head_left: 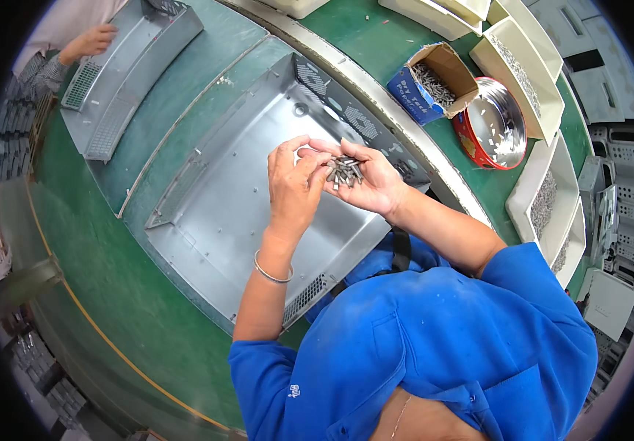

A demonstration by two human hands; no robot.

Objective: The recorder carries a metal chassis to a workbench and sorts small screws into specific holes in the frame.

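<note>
A small heap of short metal pins (345, 172) lies in the cupped palm of my right hand (377, 181). My left hand (293, 176) reaches over to the heap, its thumb and fingertips pinched together at the heap's left side. Whether a single pin sits in that pinch is too small to make out. Both hands are above a grey sheet-metal chassis (247, 220), an open tray with perforated side walls and small studs on its floor. The chassis rests on the green work surface just in front of me.
At the upper right, a blue cardboard box (414, 100) of metal pins stands beside a round red tin (465, 140). Cream plastic bins (546, 158) with small parts line the right. At the upper left, another person's hand (95, 42) is by a second metal chassis (137, 70). A metal rail (376, 99) crosses the bench.
</note>
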